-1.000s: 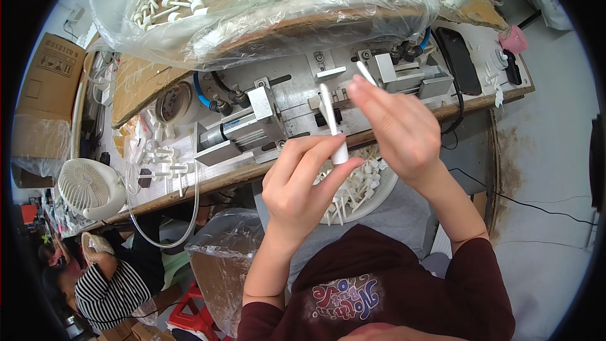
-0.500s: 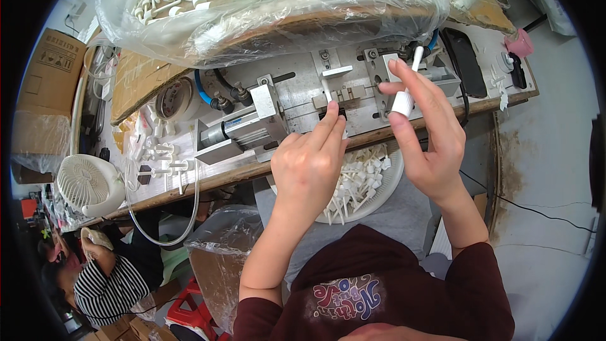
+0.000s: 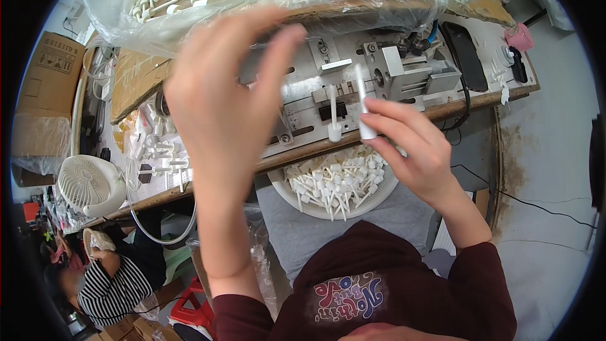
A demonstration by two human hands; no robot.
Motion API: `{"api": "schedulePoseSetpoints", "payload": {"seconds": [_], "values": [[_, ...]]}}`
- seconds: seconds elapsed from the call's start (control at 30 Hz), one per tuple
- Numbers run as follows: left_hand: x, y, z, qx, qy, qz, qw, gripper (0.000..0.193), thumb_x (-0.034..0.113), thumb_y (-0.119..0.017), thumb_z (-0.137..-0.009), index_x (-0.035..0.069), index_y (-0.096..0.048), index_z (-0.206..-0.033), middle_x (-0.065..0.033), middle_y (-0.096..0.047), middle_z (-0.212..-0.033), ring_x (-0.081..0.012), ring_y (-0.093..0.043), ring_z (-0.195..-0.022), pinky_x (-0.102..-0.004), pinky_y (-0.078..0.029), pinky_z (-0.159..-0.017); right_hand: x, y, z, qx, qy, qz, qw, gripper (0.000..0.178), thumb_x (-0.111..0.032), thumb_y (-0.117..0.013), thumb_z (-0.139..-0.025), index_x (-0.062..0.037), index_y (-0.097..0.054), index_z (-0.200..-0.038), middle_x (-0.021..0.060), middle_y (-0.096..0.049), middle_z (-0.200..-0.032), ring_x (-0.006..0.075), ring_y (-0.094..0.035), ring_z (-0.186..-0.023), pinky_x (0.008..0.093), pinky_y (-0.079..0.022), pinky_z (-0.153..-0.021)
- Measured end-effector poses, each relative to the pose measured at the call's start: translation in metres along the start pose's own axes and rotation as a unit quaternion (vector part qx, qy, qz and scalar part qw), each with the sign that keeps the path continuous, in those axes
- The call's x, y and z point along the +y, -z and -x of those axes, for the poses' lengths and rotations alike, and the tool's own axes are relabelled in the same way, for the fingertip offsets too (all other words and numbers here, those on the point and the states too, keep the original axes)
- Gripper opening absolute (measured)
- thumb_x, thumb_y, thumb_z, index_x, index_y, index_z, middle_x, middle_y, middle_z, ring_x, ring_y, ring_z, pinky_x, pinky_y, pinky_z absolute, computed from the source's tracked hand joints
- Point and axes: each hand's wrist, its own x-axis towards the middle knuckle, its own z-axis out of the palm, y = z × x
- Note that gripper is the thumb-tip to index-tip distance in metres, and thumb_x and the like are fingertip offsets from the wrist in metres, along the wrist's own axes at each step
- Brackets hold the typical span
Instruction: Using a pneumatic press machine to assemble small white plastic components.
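My left hand (image 3: 224, 88) is raised above the left part of the metal jig, blurred, thumb and fingers apart and nothing seen in them. Between the thumb and fingers of my right hand (image 3: 410, 139) is a white cap with a stem (image 3: 365, 110), held upright with its cap end down, beside the jig's centre. A second white stemmed cap (image 3: 334, 117) rests in the holder (image 3: 344, 93) in the middle of the jig, its cap toward me. Below the table edge, a round white basket (image 3: 390, 193) on my lap holds many such white caps.
A clear plastic bag (image 3: 221, 31) of stemmed caps lies on cardboard behind the jig. Pneumatic cylinders (image 3: 435, 76) flank the jig. A black phone (image 3: 464, 57) lies at right, a white fan (image 3: 91, 183) at left. A person in striped clothing (image 3: 120, 290) sits lower left.
My left hand has left the jig's centre and risen to the left, fingers spreading. My right hand has moved left and down with its cap, closer to the one in the holder.
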Motion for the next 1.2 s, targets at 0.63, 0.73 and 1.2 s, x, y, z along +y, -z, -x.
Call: {"api": "schedulePoseSetpoints", "payload": {"seconds": [0.63,0.73,1.2], "values": [[-0.023,-0.012,-0.045,-0.075,0.046,-0.018,0.996,0.025,0.014,-0.077,-0.085,0.011,-0.077,-0.110,-0.0063,-0.073,-0.095,-0.0146,-0.068,-0.079,-0.0277,-0.053,-0.074,-0.010,-0.029,-0.023,-0.112,0.096,0.199,0.969,0.014,-0.007,-0.067,-0.070,-0.0001,-0.061,-0.081,0.0270,-0.070,-0.112,0.0150,-0.063,-0.050,0.0272,-0.051,-0.054],[-0.005,0.001,-0.038,-0.059,0.044,-0.020,0.997,0.023,0.012,-0.077,-0.085,0.010,-0.077,-0.108,-0.0049,-0.071,-0.089,-0.0131,-0.067,-0.078,-0.0265,-0.054,-0.074,-0.012,-0.023,-0.025,-0.126,0.044,0.109,0.985,0.017,-0.012,-0.072,-0.075,-0.0003,-0.063,-0.084,0.0246,-0.071,-0.108,0.0193,-0.065,-0.052,0.0292,-0.053,-0.056],[0.045,0.013,0.056,-0.060,0.101,0.102,0.988,0.034,0.000,-0.083,-0.075,0.003,-0.074,-0.107,-0.0086,-0.067,-0.099,-0.0164,-0.068,-0.086,-0.0281,-0.060,-0.072,0.055,-0.019,-0.241,-0.089,0.098,0.253,0.958,0.030,-0.012,-0.075,-0.077,0.0023,-0.071,-0.103,0.0230,-0.070,-0.105,0.0370,-0.068,-0.100,0.0410,-0.055,-0.086]]}}
